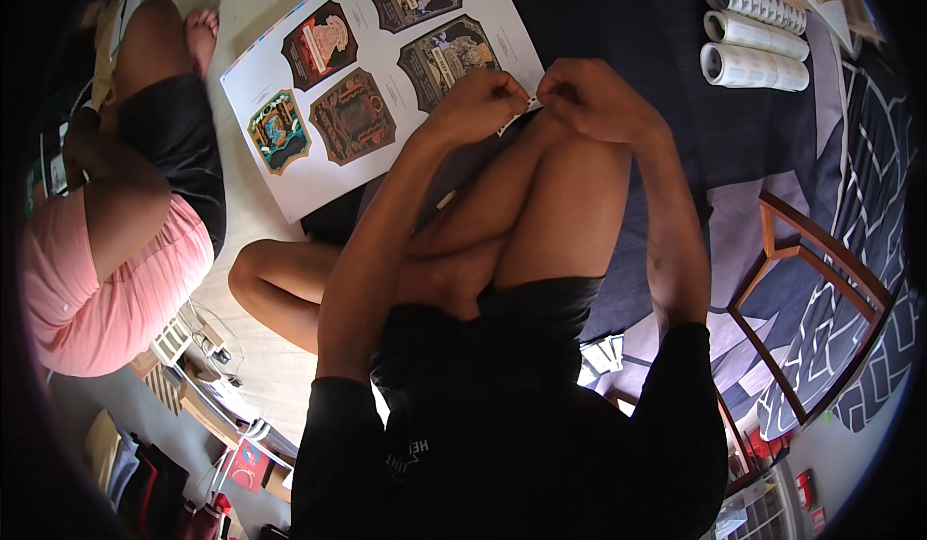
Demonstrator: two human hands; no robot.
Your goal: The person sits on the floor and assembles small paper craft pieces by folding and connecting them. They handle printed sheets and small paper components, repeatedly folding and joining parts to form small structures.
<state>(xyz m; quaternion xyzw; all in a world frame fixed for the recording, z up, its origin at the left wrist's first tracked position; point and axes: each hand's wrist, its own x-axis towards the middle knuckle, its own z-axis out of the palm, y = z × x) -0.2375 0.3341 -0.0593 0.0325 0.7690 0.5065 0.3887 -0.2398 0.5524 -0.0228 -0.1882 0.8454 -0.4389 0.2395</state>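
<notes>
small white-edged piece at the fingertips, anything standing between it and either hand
Nothing visible does. The small white-edged piece shows in the narrow gap between the left hand and the right hand. The person's bent knee appears just below. Curled fingers hide whether either hand grips it.

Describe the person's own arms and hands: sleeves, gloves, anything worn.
Black sleeves, the left sleeve and right sleeve, end near the elbows. Below them the left forearm and right forearm are bare, with no watch or bracelet visible. The left hand and right hand wear no gloves.
</notes>
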